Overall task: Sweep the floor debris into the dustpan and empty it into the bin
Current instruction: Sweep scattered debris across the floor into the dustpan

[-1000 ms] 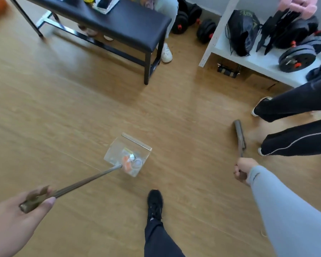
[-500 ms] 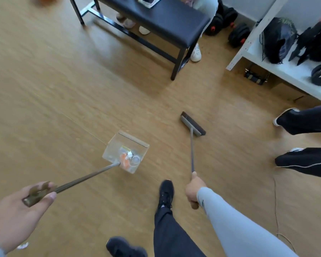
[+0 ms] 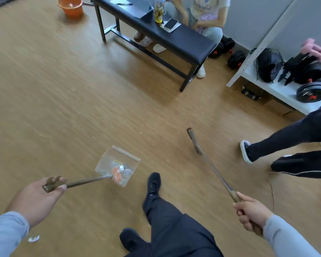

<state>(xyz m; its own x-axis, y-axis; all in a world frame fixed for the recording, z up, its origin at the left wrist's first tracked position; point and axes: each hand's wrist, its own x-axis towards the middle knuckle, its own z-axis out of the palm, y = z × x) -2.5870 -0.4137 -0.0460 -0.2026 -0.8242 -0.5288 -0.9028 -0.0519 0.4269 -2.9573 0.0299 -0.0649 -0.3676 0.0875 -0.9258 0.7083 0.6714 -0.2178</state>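
while gripped, broom (image 3: 209,164) points up-left, dustpan (image 3: 117,165) up-right.

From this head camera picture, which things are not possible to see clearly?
- Debris in the dustpan: blurred and small; single pieces cannot be named.
- Broom head: motion-blurred; contact with the floor is unclear.
- Orange bucket: top edge cuts it; contents are unclear.
- White scrap on the floor: too small to identify.
- Right hand: its grip hides the broom handle's end.

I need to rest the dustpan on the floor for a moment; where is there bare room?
Bare wood floor spreads wide between the orange bucket, black bench and dustpan. It is crowded right of the broom, near a bystander's legs.
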